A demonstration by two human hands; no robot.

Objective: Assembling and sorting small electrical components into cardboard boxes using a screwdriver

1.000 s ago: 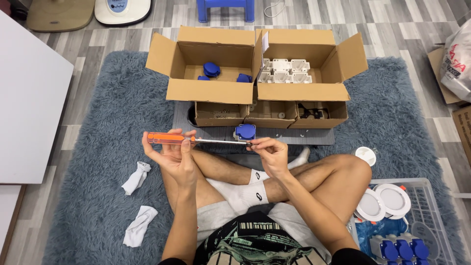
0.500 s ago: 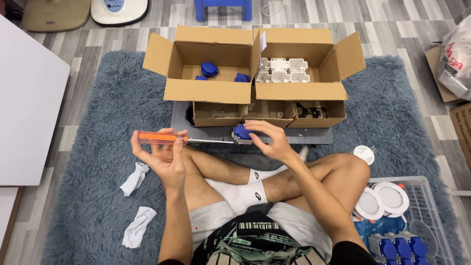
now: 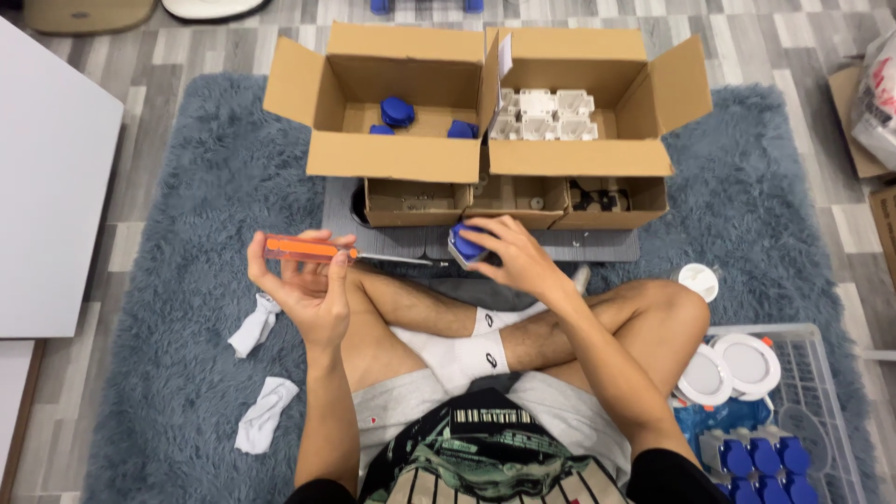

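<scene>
I hold the orange-handled screwdriver (image 3: 308, 250) level in my closed left hand (image 3: 308, 289), tip aimed at the blue part (image 3: 465, 245) that my right hand (image 3: 509, 257) grips steady above the rug's (image 3: 177, 401) middle, just before the cardboard boxes (image 3: 401, 103).

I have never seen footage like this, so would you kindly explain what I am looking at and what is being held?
One camera sits on a person's head and looks down at their crossed legs on a blue rug. The left hand holds an orange-handled screwdriver level. The right hand covers a small blue and white part at the screwdriver's tip. Ahead stand two open cardboard boxes: the left box has blue pieces, the right box white ones. A wire basket sits at the right.
</scene>
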